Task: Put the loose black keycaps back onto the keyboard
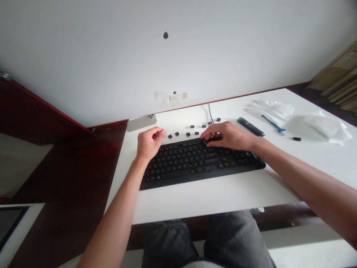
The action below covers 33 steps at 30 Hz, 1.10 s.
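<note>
A black computer keyboard (200, 163) lies on the white desk (195, 203). My right hand (227, 136) rests on its upper right keys, with the fingers curved down. Whether those fingers hold anything is hidden. My left hand (149, 143) is curled shut just above the keyboard's top left corner, touching nothing visible. Several loose black keycaps (188, 134) lie on the desk between the hands, just beyond the keyboard. Another black keycap (296, 139) sits far to the right.
A smartphone (142, 123) lies at the desk's far left edge. A dark cable (210, 113) runs to the back edge. To the right lie a black bar-shaped tool (250, 126), a blue plastic tool (273, 124) and clear plastic film (315, 126). A wall socket (178, 96) sits above.
</note>
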Each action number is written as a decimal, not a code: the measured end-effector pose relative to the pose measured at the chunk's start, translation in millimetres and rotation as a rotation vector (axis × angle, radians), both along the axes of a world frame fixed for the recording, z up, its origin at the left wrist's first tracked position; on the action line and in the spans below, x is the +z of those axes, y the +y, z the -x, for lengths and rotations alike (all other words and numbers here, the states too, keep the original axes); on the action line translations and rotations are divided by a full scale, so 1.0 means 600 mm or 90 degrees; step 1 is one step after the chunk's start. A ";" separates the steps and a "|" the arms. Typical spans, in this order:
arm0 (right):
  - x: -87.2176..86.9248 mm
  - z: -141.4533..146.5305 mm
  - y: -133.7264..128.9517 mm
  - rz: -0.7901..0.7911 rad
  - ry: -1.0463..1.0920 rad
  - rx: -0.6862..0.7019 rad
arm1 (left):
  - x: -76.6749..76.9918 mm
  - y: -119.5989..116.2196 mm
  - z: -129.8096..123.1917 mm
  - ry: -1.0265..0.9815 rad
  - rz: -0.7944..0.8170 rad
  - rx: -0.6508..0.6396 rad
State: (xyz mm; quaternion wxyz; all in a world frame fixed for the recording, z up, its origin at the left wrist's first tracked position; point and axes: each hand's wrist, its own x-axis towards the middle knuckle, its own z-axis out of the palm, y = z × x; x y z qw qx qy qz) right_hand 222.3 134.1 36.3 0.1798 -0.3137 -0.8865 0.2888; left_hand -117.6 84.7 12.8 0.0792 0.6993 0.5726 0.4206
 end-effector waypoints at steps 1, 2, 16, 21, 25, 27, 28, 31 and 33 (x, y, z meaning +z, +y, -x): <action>0.000 0.000 0.000 -0.002 0.000 0.001 | 0.000 0.000 0.000 -0.001 0.000 -0.001; 0.000 0.000 0.000 -0.004 0.001 0.002 | 0.000 0.000 0.000 -0.002 0.000 -0.002; 0.001 0.000 -0.001 0.001 0.008 -0.001 | -0.001 0.000 -0.001 0.002 0.001 -0.005; 0.001 0.001 -0.002 -0.001 0.006 0.000 | -0.002 0.001 0.000 0.005 0.002 -0.006; 0.002 0.002 -0.002 0.001 0.003 -0.002 | -0.002 0.001 0.000 0.010 0.005 -0.002; 0.003 0.002 -0.003 0.005 0.000 -0.003 | -0.002 0.001 0.000 0.009 0.006 -0.003; 0.004 0.002 -0.003 0.007 -0.001 -0.004 | -0.002 0.001 0.000 0.009 0.007 -0.004; 0.006 0.003 -0.005 0.012 -0.007 -0.008 | -0.002 0.001 -0.001 0.008 0.006 -0.005; 0.008 0.003 -0.005 0.013 -0.010 -0.009 | -0.001 0.001 -0.001 0.008 0.005 -0.005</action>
